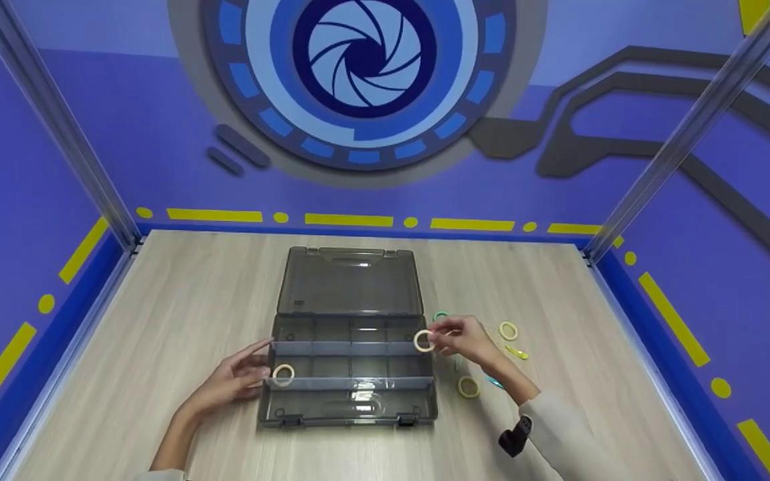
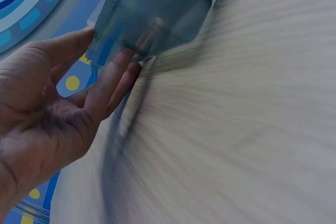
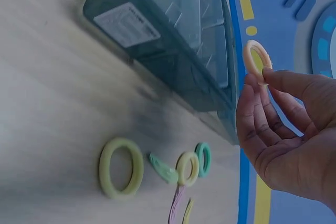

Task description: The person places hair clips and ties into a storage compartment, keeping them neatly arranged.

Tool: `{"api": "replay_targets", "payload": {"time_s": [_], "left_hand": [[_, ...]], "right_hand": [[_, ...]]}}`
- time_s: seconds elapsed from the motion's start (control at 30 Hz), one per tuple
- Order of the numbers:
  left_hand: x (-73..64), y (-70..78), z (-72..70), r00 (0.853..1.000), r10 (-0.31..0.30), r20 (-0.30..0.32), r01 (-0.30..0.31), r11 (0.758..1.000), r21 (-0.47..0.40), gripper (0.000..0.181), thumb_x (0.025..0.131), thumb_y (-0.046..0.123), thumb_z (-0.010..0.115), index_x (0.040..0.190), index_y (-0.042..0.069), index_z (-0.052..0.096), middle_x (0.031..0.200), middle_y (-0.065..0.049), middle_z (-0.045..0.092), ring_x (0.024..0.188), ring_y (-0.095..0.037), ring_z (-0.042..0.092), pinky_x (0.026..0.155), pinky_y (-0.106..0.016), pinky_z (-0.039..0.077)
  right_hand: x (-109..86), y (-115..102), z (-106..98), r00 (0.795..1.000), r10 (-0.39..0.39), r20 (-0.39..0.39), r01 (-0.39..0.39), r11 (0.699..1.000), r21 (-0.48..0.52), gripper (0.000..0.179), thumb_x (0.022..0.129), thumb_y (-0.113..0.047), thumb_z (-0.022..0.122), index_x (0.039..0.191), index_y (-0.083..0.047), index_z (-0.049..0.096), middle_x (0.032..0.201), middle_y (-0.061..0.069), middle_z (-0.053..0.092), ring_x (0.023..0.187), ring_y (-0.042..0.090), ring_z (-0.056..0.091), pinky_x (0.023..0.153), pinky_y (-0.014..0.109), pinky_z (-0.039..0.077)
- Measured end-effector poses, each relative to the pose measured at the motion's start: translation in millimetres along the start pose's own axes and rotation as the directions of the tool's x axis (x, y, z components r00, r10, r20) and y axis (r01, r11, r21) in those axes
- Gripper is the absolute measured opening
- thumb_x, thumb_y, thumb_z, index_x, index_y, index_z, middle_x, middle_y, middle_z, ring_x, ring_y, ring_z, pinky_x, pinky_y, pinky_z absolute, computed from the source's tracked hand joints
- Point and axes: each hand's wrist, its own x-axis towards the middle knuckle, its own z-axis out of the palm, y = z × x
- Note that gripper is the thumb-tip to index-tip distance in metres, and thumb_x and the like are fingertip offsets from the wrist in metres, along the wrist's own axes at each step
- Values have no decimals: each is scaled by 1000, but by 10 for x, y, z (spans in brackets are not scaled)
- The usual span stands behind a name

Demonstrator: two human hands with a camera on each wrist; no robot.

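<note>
A translucent grey compartment box (image 1: 349,403) lies with its lid (image 1: 351,280) folded back. My right hand (image 1: 465,339) pinches a cream hair tie (image 1: 418,342) between thumb and fingertips, over the box's right edge; the ring stands upright in the right wrist view (image 3: 249,56). Another cream hair tie (image 1: 277,374) is in the middle row of the box at its left end. On the box's left side, the fingers of my left hand (image 1: 228,381) touch the wall, extended and slightly bent. From the left wrist camera, its fingertips show against the clear side wall (image 2: 173,17).
Right of the box lie a pale yellow hair tie (image 1: 508,331), a yellow-green one (image 1: 468,395), a green one (image 3: 206,159), a green hair clip (image 3: 164,170), a yellow clip (image 1: 517,353), a purple clip (image 3: 176,205) and a blue clip (image 1: 494,382). Walls enclose the table's back and sides.
</note>
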Motion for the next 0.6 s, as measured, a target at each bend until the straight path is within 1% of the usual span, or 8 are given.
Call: {"api": "replay_targets", "payload": {"time_s": [0.13, 0.23, 0.33, 0.37, 0.5, 0.6], "left_hand": [[2, 18, -19, 1000, -16, 10, 16, 1000, -9, 71, 104, 24, 62, 163, 10, 24, 150, -33, 38, 122, -25, 60, 96, -36, 57], [7, 22, -10, 1000, -20, 2, 20, 1000, -11, 71, 103, 24, 62, 163, 11, 25, 150, -33, 38, 121, -24, 60, 95, -35, 57], [2, 16, -11, 1000, -13, -4, 13, 1000, -12, 71, 103, 24, 63, 162, 11, 26, 150, -33, 37, 120, -23, 61, 94, -34, 57], [3, 12, -9, 1000, -10, -3, 10, 1000, -14, 71, 103, 24, 63, 162, 11, 26, 150, -33, 38, 119, -23, 61, 94, -34, 58], [5, 4, -6, 1000, -5, 6, 5, 1000, -17, 71, 103, 24, 63, 162, 11, 27, 149, -33, 38, 121, -24, 60, 95, -34, 57], [1, 5, -20, 1000, 0, 1, 0, 1000, -21, 71, 103, 23, 63, 162, 11, 27, 148, -33, 39, 120, -24, 60, 93, -32, 57]], "right_hand": [[91, -55, 163, 1000, 4, -1, -4, 1000, -18, 27, 94, -13, 74, 113, 6, 72, 95, 20, 76, 76, 11, 71, 70, 33, 62], [145, -68, 280, 1000, -2, 21, 1, 999, 34, 26, 93, -10, 74, 111, 8, 72, 94, 16, 77, 76, 7, 70, 72, 33, 62], [200, -94, 402, 999, -14, 46, 11, 997, 81, 25, 92, -6, 74, 111, 11, 70, 96, 14, 77, 76, 6, 70, 73, 32, 63], [213, -100, 439, 998, -20, 56, 14, 996, 92, 25, 92, -5, 74, 111, 11, 70, 96, 15, 77, 76, 5, 69, 73, 31, 62], [254, -138, 587, 996, -48, 71, 43, 997, 66, 23, 92, -5, 74, 108, 10, 71, 95, 19, 77, 71, 4, 67, 66, 25, 58], [303, -164, 709, 994, -76, 82, 69, 994, 82, 22, 91, -4, 74, 107, 10, 72, 97, 25, 76, 71, 4, 67, 65, 24, 57]]}}
